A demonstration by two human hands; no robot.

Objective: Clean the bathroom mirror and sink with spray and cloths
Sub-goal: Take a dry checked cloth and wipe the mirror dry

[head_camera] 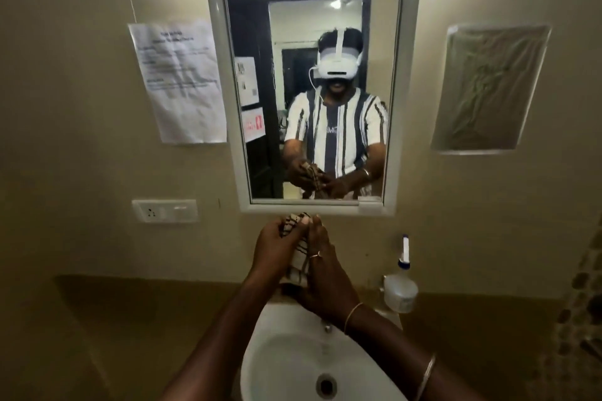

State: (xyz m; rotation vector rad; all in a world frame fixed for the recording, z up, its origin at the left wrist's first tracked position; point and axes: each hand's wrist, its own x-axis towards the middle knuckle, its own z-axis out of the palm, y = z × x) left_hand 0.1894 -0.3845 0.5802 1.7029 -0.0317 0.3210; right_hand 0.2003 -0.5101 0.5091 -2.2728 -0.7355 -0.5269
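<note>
A white-framed mirror (312,42) hangs on the beige wall straight ahead. Below it stands a white sink (286,352) with a dark drain hole. Both my hands are raised above the sink, just under the mirror's lower edge. Between them is a checked beige and black cloth (297,265). My left hand (277,247) grips its upper part with curled fingers. My right hand (325,270) holds the cloth from the right side, a ring on one finger. The tap is hidden behind my right hand. A spray bottle (401,283) with a white and blue nozzle stands on the ledge to the right.
A printed paper sheet (179,81) is stuck to the wall left of the mirror. Below it sits a white socket plate (164,211). A plastic-covered panel (492,88) is on the right wall. A dark ledge (136,290) runs along the wall at sink height.
</note>
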